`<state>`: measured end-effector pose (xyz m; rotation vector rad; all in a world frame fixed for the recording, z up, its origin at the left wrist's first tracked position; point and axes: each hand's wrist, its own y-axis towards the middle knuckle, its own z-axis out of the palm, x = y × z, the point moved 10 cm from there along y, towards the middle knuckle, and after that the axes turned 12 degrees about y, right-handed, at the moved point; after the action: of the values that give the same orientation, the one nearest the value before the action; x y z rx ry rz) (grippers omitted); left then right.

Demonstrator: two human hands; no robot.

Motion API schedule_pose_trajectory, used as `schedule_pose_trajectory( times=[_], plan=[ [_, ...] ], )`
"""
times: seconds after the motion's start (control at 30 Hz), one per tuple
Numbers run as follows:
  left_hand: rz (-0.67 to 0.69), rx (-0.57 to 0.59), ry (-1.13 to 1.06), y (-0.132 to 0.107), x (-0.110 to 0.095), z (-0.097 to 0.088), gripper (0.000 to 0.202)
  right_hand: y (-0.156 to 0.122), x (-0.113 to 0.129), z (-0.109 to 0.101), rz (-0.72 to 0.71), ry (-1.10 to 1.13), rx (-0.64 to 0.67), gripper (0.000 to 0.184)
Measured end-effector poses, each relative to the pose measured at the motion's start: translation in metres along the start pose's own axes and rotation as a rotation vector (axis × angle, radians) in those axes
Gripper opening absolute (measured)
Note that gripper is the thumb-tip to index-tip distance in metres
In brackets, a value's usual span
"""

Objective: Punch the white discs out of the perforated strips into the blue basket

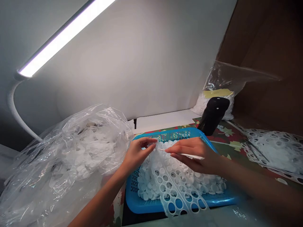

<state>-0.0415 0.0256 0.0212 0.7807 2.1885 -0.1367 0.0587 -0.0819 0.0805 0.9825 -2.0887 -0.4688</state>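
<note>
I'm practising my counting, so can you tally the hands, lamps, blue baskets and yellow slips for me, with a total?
Left hand plus right hand: 2
Lamp: 1
Blue basket: 1
Yellow slip: 1
Total: 5
The white discs are too piled up to count.

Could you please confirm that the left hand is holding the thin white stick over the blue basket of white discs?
Not quite: the head view shows the thin white stick held in the right hand, not the left hand. It is indeed over the blue basket of white discs.
</note>
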Motion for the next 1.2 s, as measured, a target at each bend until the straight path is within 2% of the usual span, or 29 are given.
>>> schedule_pose_trajectory(
  times=[0.13, 0.37, 0.53, 0.63, 0.83, 1.07, 1.2],
  plan=[
    [-0.001, 0.001, -0.009, 0.001, -0.002, 0.0, 0.02, 0.0, -0.002, 0.004, 0.006, -0.037, 0.026, 0.021],
    [-0.021, -0.001, -0.03, 0.0, -0.003, 0.0, 0.017, -0.002, -0.016, 0.018, 0.119, -0.094, 0.172, 0.025],
    [-0.023, -0.01, -0.062, 0.0, -0.002, -0.001, 0.017, -0.002, -0.018, 0.018, 0.173, -0.097, 0.18, 0.027],
    [-0.015, -0.013, -0.083, 0.0, -0.001, -0.001, 0.017, -0.001, -0.019, 0.016, 0.199, -0.066, 0.149, 0.026],
    [-0.039, -0.028, -0.176, 0.0, 0.003, -0.003, 0.019, -0.001, -0.022, -0.005, 0.209, -0.027, -0.094, 0.023],
    [-0.05, -0.051, -0.099, 0.0, 0.002, -0.007, 0.022, -0.001, -0.022, -0.009, 0.182, -0.035, -0.129, 0.024],
    [-0.039, -0.057, -0.089, 0.0, 0.002, -0.008, 0.022, 0.001, -0.015, -0.008, 0.097, 0.002, -0.118, 0.025]
  ],
)
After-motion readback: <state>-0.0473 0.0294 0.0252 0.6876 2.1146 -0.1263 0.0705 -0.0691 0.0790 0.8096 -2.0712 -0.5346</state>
